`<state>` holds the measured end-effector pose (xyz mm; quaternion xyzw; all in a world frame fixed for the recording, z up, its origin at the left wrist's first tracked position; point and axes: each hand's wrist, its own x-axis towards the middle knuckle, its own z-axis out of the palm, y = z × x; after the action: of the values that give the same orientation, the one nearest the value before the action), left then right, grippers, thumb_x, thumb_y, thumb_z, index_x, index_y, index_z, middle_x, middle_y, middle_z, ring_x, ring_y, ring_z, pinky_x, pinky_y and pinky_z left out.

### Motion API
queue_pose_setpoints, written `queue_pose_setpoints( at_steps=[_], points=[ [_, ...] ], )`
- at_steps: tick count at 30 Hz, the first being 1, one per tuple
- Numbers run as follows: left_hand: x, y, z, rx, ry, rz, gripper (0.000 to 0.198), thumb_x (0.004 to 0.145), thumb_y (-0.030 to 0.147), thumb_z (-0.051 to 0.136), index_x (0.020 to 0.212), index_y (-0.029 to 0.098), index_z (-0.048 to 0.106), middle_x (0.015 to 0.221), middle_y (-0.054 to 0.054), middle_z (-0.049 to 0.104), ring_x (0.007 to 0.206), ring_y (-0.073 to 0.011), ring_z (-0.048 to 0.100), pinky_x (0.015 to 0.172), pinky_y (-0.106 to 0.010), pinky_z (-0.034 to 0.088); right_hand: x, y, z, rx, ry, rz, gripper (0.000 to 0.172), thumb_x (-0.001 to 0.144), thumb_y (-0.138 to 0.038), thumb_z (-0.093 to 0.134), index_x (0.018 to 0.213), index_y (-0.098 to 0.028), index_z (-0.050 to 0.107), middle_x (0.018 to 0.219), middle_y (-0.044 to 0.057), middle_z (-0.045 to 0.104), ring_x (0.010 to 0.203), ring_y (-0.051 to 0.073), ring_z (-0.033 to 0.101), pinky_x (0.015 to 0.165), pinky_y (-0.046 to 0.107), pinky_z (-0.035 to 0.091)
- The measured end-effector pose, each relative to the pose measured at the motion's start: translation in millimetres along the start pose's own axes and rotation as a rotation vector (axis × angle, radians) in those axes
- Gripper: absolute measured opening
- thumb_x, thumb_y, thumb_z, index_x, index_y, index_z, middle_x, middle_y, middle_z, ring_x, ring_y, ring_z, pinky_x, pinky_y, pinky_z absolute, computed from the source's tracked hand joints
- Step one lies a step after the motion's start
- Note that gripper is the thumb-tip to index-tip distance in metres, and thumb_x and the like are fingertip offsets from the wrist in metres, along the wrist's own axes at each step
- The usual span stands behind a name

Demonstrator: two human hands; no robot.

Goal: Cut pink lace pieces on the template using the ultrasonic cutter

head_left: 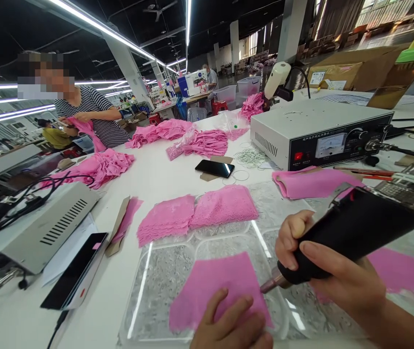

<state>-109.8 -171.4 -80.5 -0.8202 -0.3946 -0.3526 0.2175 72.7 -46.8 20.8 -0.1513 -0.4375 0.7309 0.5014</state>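
Note:
My right hand [337,271] is wrapped round a black handheld tool [352,232] with a metal tip. That tip meets the right edge of a pink fabric piece [217,281], which lies flat on a clear plastic panel [156,291]. Spread over the fabric's lower part, my left hand [234,325] presses it with its fingers apart. Just behind are two stacks of pink pieces, one on the left [166,215] and one on the right [224,206]. More pink fabric [403,269] lies to the right, partly hidden by my right hand.
A grey control box [319,131] stands at the back right, another [39,232] at the left. A phone [214,168], rubber bands [249,157] and a tablet [76,271] lie on the table [112,300]. Across it, a person in stripes [94,116] holds pink fabric near a pile [101,167].

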Motion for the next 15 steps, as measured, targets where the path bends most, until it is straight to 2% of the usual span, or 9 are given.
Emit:
queue_pose_setpoints(
  at_steps=[3,5,10,15],
  points=[
    [5.9,-8.3,-15.9,0.008,-0.116,0.087,0.010,0.092,0.018,0.061,0.092,0.025,0.068,0.107,0.007,0.072,0.126,-0.0155,0.055,0.119,-0.046,0.026,0.0,0.5,-0.2,-0.009,-0.030,-0.002,0.015,0.085,-0.032,0.074,0.084,-0.024,0.062,0.073,-0.001,0.056,0.058,0.013,0.054,0.054,0.027,0.048],
    [10.4,-11.5,-22.3,0.012,-0.149,0.117,0.010,0.092,0.018,0.062,0.094,0.026,0.068,0.110,0.006,0.072,0.127,-0.0159,0.055,0.119,-0.046,0.026,0.2,1.4,-1.6,-0.012,-0.045,-0.006,0.013,0.086,-0.031,0.073,0.085,-0.024,0.062,0.074,-0.001,0.056,0.058,0.013,0.055,0.055,0.027,0.048],
    [13.8,-10.0,-22.4,0.007,-0.150,0.106,0.007,0.090,0.019,0.065,0.093,0.025,0.068,0.106,0.005,0.073,0.125,-0.0167,0.057,0.119,-0.047,0.025,-0.5,2.0,-2.0,-0.012,-0.064,0.002,0.015,0.085,-0.032,0.073,0.084,-0.023,0.061,0.074,0.000,0.055,0.057,0.014,0.055,0.054,0.028,0.047],
    [17.0,-8.7,-20.2,-0.003,-0.111,0.081,0.003,0.088,0.022,0.068,0.090,0.025,0.069,0.096,0.008,0.074,0.117,-0.0142,0.063,0.120,-0.046,0.022,-0.3,3.0,-2.4,-0.019,-0.077,0.009,0.014,0.085,-0.030,0.073,0.084,-0.023,0.061,0.073,0.000,0.056,0.057,0.014,0.055,0.054,0.027,0.046]
  ],
)
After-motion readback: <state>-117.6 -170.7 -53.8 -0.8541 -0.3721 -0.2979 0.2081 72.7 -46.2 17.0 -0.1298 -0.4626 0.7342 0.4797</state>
